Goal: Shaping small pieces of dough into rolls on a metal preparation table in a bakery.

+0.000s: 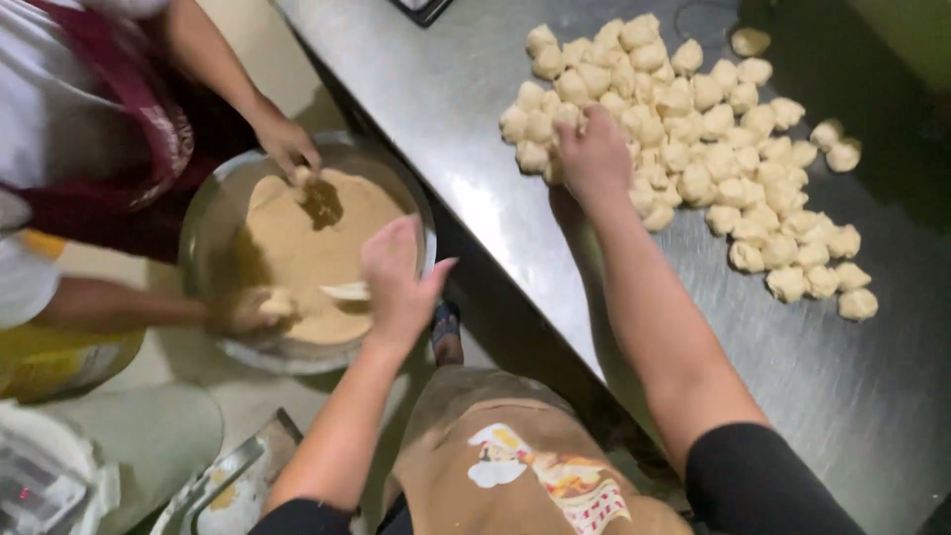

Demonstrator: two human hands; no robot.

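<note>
We see bare steel table [475, 109] left of the dough pile [693, 149] and below it. Over the crumb bowl [203, 228], a co-worker's two hands [287, 144] crowd the far and left sides.

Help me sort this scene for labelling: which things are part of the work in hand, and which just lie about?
In use:
- right hand on the dough pieces
- left hand over the metal bowl of crumbs
- another person's hands in those crumbs

Lying about:
- metal tray on the floor
- dark object at the steel table edge
</note>
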